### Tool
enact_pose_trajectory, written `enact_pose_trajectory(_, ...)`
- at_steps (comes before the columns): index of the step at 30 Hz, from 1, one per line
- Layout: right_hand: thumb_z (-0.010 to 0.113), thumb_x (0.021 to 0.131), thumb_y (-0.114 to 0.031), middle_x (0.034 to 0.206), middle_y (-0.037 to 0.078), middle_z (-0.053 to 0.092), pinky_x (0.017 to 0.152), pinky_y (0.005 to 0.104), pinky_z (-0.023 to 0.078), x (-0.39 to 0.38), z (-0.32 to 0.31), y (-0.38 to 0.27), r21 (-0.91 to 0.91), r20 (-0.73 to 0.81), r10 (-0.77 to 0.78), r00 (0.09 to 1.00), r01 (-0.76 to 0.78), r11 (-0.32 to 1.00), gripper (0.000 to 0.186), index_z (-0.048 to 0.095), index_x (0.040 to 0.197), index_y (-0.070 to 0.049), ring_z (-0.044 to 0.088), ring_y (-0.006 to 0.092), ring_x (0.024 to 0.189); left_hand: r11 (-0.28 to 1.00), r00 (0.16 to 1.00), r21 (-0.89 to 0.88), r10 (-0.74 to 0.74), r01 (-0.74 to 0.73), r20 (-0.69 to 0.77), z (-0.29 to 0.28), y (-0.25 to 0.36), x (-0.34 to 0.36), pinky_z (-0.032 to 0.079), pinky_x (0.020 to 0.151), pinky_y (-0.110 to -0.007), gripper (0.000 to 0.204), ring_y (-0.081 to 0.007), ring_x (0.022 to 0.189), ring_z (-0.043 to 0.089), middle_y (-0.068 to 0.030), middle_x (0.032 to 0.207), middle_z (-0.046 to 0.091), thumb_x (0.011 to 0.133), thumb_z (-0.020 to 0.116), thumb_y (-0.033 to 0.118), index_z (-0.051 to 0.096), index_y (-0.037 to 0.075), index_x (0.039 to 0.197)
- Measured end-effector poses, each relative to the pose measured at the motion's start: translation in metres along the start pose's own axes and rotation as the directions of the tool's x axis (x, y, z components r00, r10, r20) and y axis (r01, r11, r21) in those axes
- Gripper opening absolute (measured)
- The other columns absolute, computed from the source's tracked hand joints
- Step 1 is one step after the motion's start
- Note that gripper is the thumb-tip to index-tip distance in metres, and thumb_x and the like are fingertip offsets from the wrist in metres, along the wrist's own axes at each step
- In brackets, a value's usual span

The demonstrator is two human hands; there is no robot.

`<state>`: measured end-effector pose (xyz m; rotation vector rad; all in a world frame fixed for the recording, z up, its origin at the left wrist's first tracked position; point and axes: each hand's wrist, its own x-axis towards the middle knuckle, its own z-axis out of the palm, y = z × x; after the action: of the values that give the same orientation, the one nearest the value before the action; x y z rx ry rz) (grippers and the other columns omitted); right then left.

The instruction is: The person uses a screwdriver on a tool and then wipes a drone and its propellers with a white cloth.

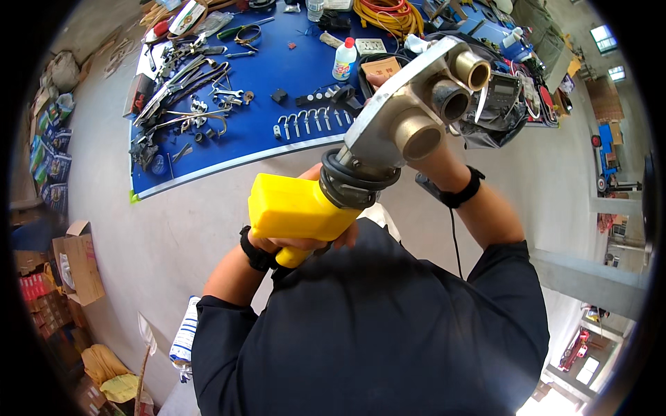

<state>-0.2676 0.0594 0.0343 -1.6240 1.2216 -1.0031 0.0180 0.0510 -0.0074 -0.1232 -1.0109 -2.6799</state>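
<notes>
My left hand (298, 243) is wrapped round the yellow handle body (295, 204) of a hand tool, below the middle of the view. Black rings (354, 187) join it to a silver metal head (374, 125) that carries three round metal tubes (420, 139), tilted up to the right. My right hand (430, 163) grips that head from behind, mostly hidden by it, with fingertips showing past its upper edge.
A blue workbench (257, 128) ahead holds pliers and wrenches (180, 90), hooked bolts (312, 121), a white bottle (345, 61), coiled hoses (388, 21) and a black bag (496, 128). Cardboard boxes (80, 267) stand at left. A black cable (454, 243) hangs at right.
</notes>
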Motion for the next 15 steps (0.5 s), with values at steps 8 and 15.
enact_pose_trajectory(8,0.066,0.097,-0.041,0.150,0.029,0.045,0.114,0.0549,0.042,0.003,-0.016,0.015,0.668,0.316,-0.038,0.948,-0.194,0.719,0.078,0.032,0.154,0.000,0.050,0.0393,0.136,0.983,0.913,0.166,0.143,-0.084,-0.383,0.036,-0.007,0.038,0.055,0.067,-0.033,0.089,-0.0266,0.080,0.070,-0.0193,0.094,0.068,0.068,0.085,0.020,0.039,0.009,0.144)
enact_pose_trajectory(15,0.078,0.077,-0.067,0.140,0.020,0.053,0.110,0.0490,0.046,0.013,-0.021,0.048,0.943,0.186,-0.156,0.970,-0.131,0.305,0.099,0.041,0.148,-0.009,0.053,0.0321,0.133,0.952,0.874,0.259,0.263,-0.165,-0.409,0.015,-0.028,0.084,0.055,0.074,-0.035,0.094,-0.0253,0.084,0.068,-0.0156,0.104,0.066,0.071,0.083,0.012,0.031,0.009,0.150)
